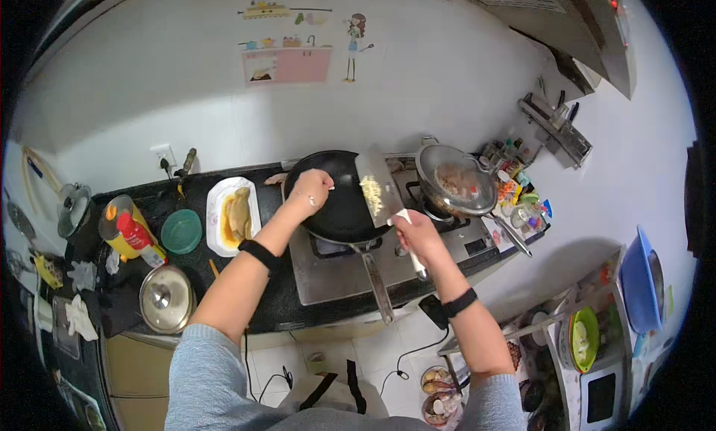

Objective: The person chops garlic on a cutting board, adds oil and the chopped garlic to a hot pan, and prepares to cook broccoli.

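My right hand (420, 238) grips the white handle of a kitchen cleaver (386, 179), whose broad blade is over the right side of a black frying pan (341, 207). Chopped pale bits, probably garlic, (371, 195) lie on the blade. Above the pan's left part is my left hand (309, 191), its fingers drawn together with a small pale piece (332, 188) at the tips. The pan's dark inside looks bare. It stands on the left burner of a steel gas hob (330, 280), handle towards me.
A lidded pan (456, 179) with food inside stands on the right burner. A white plate with a fish (239, 218), a green bowl (181, 231), a red-capped bottle (134, 235) and a pot lid (166, 299) are on the left. Seasoning jars (520, 207) crowd the right corner.
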{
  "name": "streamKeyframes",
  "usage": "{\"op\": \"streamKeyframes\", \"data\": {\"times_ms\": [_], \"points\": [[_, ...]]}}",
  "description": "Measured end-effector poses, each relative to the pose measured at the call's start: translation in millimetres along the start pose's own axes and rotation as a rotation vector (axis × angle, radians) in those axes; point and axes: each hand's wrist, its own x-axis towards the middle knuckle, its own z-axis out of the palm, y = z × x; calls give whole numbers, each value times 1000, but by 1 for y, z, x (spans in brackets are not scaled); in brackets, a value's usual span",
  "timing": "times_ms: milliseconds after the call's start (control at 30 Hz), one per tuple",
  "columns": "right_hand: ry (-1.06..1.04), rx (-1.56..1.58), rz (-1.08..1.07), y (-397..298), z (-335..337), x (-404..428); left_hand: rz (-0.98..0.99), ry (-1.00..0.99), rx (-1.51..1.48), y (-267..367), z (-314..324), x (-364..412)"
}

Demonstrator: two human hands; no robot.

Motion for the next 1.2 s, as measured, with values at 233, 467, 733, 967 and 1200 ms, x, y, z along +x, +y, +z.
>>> {"op": "streamKeyframes", "data": {"times_ms": [233,467,733,967,1200], "points": [[61,-492,-176,41,-15,95,-200,27,-135,-2,51,43],[-47,-370,-128,26,-27,106,24,-87,286,16,66,43],[-152,-17,-42,17,-23,101,35,-217,604,48,105,30],[-120,-60,-75,10,-33,96,-269,-665,442,59,93,44],[-147,-183,-184,10,-32,91,-93,-308,525,42,105,53]]}}
